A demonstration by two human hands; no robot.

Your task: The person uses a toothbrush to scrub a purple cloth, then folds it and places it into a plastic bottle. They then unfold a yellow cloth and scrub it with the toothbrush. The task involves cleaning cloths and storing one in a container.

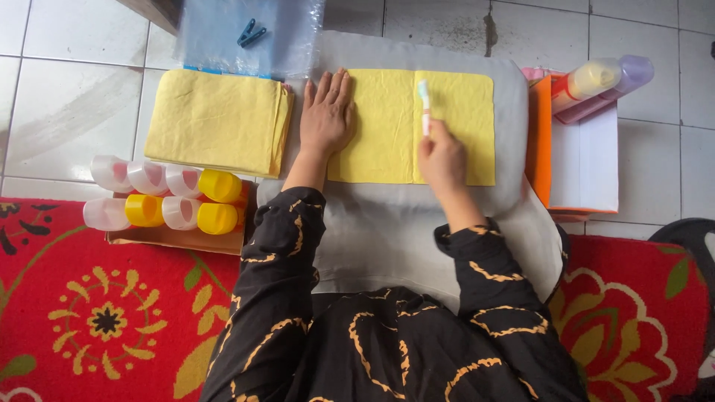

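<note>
**Hands working on a yellow cloth laid over a grey pad**

Seen from above, the left hand (326, 113) lies flat, fingers spread, on a yellow cloth (462, 141) centred on a grey pad (510, 112) on the tiled floor. The right hand (441, 156) grips a small white tool (424, 108) standing at the cloth's middle crease. The cloth looks only partly folded. A stack of folded yellow cloths (216, 120) sits to the left, with capped bottles (167, 197) nearer.

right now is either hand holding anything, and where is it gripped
The right hand grips a small white stick-like tool by its lower end. The left hand holds nothing; it lies flat on the yellow cloth.
</note>
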